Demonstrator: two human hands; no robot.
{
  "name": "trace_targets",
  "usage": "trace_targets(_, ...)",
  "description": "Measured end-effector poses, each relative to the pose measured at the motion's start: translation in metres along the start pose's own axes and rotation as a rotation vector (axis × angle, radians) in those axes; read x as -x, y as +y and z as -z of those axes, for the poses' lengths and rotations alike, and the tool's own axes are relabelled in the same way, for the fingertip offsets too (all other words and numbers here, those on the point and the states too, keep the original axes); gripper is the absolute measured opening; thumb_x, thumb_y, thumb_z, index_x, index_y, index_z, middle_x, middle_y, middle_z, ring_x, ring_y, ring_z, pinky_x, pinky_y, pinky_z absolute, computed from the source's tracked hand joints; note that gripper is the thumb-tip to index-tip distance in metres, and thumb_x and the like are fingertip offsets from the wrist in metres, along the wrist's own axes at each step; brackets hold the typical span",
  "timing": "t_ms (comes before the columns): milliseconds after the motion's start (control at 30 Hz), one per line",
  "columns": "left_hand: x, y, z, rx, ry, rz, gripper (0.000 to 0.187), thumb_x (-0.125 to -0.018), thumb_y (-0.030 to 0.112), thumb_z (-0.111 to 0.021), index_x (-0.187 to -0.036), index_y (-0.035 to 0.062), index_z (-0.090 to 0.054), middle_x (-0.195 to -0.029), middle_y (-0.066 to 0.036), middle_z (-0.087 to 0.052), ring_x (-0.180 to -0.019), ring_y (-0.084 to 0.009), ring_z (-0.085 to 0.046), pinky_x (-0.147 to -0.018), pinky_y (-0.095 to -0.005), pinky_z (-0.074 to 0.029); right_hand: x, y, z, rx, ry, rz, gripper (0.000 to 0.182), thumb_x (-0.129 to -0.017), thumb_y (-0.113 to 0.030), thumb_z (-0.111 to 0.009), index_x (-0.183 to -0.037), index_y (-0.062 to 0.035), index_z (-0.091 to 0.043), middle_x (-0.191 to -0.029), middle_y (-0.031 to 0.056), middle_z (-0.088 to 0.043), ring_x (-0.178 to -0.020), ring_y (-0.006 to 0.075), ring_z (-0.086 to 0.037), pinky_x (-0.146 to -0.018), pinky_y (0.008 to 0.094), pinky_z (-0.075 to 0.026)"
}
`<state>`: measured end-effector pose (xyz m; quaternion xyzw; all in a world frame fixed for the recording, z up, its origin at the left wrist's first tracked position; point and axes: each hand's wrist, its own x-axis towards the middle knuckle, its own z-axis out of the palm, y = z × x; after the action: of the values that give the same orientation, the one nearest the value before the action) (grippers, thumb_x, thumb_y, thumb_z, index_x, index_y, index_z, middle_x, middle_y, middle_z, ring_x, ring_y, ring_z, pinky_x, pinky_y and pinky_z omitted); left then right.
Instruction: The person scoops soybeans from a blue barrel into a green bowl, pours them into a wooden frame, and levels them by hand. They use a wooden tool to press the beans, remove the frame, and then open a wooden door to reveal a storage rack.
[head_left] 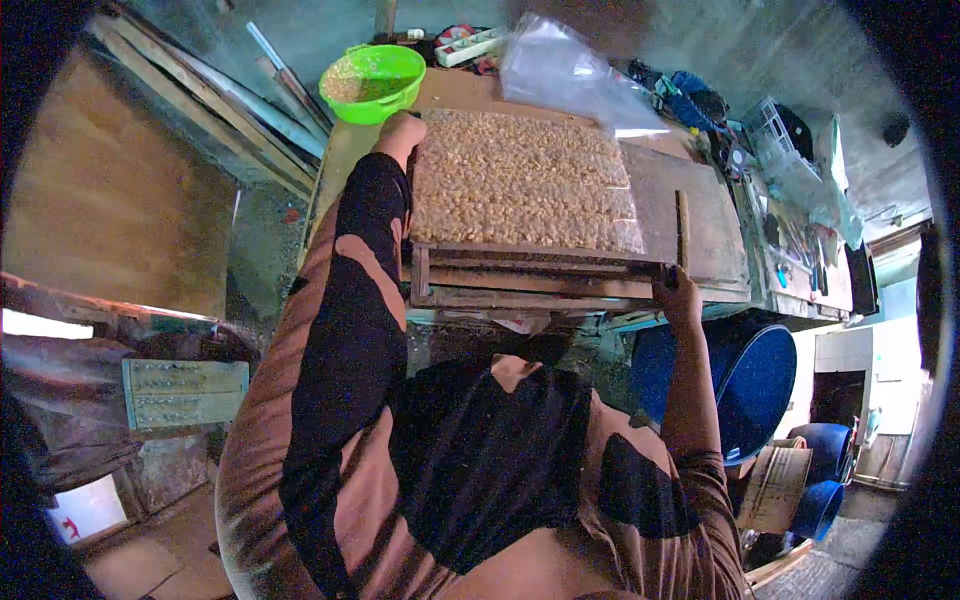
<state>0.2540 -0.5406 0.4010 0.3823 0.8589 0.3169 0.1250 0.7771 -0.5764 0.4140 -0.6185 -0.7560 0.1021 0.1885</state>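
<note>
A wooden tray [530, 262] tilts up before me on the workbench. Across its face lies a broad layer of small pale tan pieces [520, 180], arranged in rows with shiny clear film showing at the right edge. My left hand [402, 135] is closed around the tray's far left corner, its fingertips partly hidden. At the front right corner, my right hand [678, 292] is closed around the lower end of a thin wooden stick [682, 225], which points away from me.
A green basin [375, 85] with pale pieces inside stands behind my left hand. Clear plastic sheets [570, 70] lie at the back. A blue drum [755, 390] sits below right of the bench, and boards [210, 85] lean at left. A grey crate [780, 135] stands at right.
</note>
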Motion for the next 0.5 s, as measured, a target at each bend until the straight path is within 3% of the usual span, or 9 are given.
trace_targets(33, 0.000, -0.001, 0.003, -0.102, -0.069, -0.094, 0.032, -0.068, 0.015, -0.048, -0.094, -0.0011, -0.056, -0.104, -0.022, -0.051, -0.097, -0.0334, -0.049, -0.081, -0.0377, -0.040, -0.001, 0.002, -0.002, -0.003, 0.002, -0.012, 0.036, -0.073, -0.038, -0.055, -0.080, -0.0028, -0.053, -0.067, 0.0126, -0.057, -0.063, 0.0273, -0.056, -0.059, 0.0344, -0.042)
trace_targets(133, -0.003, -0.006, -0.005, -0.047, 0.035, -0.142, 0.027, -0.068, 0.017, -0.046, -0.080, -0.0014, -0.060, -0.091, -0.021, -0.057, -0.088, -0.0361, -0.053, -0.075, -0.0383, -0.043, -0.001, 0.010, -0.005, -0.037, 0.013, -0.004, 0.036, -0.073, -0.037, -0.056, -0.083, -0.0031, -0.054, -0.068, 0.0139, -0.058, -0.064, 0.0295, -0.056, -0.059, 0.0349, -0.043)
trace_targets(200, -0.057, -0.034, -0.045, -0.089, 0.058, -0.005, 0.025, -0.068, 0.017, -0.045, -0.075, -0.0018, -0.060, -0.083, -0.020, -0.059, -0.084, -0.0341, -0.055, -0.071, -0.0383, -0.044, 0.001, 0.001, 0.001, 0.026, 0.014, -0.027, 0.039, -0.072, -0.039, -0.055, -0.088, -0.0035, -0.054, -0.072, 0.0166, -0.058, -0.068, 0.0322, -0.057, -0.060, 0.0365, -0.043)
trace_targets(267, -0.043, -0.044, -0.032, -0.763, 0.074, -0.526, 0.023, -0.071, 0.013, -0.043, -0.075, -0.0013, -0.060, -0.082, -0.019, -0.059, -0.082, -0.0316, -0.056, -0.066, -0.0377, -0.045, 0.001, 0.005, 0.003, -0.069, -0.036, -0.083, 0.043, -0.072, -0.041, -0.054, -0.091, -0.0027, -0.054, -0.075, 0.0192, -0.058, -0.072, 0.0341, -0.057, -0.061, 0.0384, -0.044)
trace_targets(333, 0.004, -0.032, -0.008, -0.115, 0.077, -0.352, 0.021, -0.075, 0.013, -0.043, -0.078, -0.0008, -0.058, -0.079, -0.015, -0.059, -0.078, -0.0282, -0.056, -0.066, -0.0344, -0.044, 0.004, 0.013, 0.003, -0.013, 0.064, 0.083, 0.045, -0.071, -0.043, -0.053, -0.088, -0.0018, -0.055, -0.075, 0.0191, -0.058, -0.073, 0.0352, -0.056, -0.061, 0.0391, -0.043)
trace_targets(367, 0.024, -0.029, 0.001, 0.161, 0.076, -0.300, 0.020, -0.078, 0.014, -0.044, -0.081, -0.0004, -0.057, -0.079, -0.013, -0.059, -0.078, -0.0264, -0.056, -0.067, -0.0327, -0.044, 0.003, 0.014, 0.004, 0.020, 0.087, 0.064, 0.043, -0.073, -0.043, -0.053, -0.085, -0.0014, -0.055, -0.070, 0.0175, -0.057, -0.063, 0.0296, -0.057, -0.057, 0.0366, -0.043)
trace_targets(400, 0.036, -0.034, 0.006, 0.337, 0.044, -0.308, 0.021, -0.080, 0.017, -0.044, -0.085, 0.0004, -0.055, -0.084, -0.012, -0.058, -0.081, -0.0246, -0.055, -0.069, -0.0311, -0.043, 0.004, 0.018, 0.011, 0.013, 0.091, 0.047, 0.043, -0.073, -0.043, -0.053, -0.085, -0.0014, -0.055, -0.070, 0.0175, -0.057, -0.063, 0.0296, -0.057, -0.057, 0.0366, -0.043)
trace_targets(467, 0.058, -0.054, -0.001, 0.473, 0.202, -0.457, 0.030, -0.083, 0.025, -0.044, -0.100, 0.0011, -0.047, -0.102, -0.011, -0.051, -0.095, -0.0215, -0.048, -0.080, -0.0294, -0.037, 0.002, 0.030, 0.028, -0.107, -0.003, 0.054, 0.037, -0.073, -0.041, -0.054, -0.077, -0.0050, -0.057, -0.070, 0.0172, -0.058, -0.069, 0.0323, -0.058, -0.057, 0.0391, -0.044)
trace_targets(500, 0.066, -0.060, 0.000, 0.463, 0.190, -0.468, 0.030, -0.083, 0.025, -0.044, -0.100, 0.0011, -0.047, -0.102, -0.011, -0.051, -0.095, -0.0215, -0.048, -0.080, -0.0294, -0.037, -0.003, 0.042, 0.035, -0.159, -0.027, 0.052, 0.040, -0.074, -0.042, -0.053, -0.069, -0.0031, -0.056, -0.064, 0.0155, -0.058, -0.060, 0.0277, -0.057, -0.052, 0.0369, -0.043)
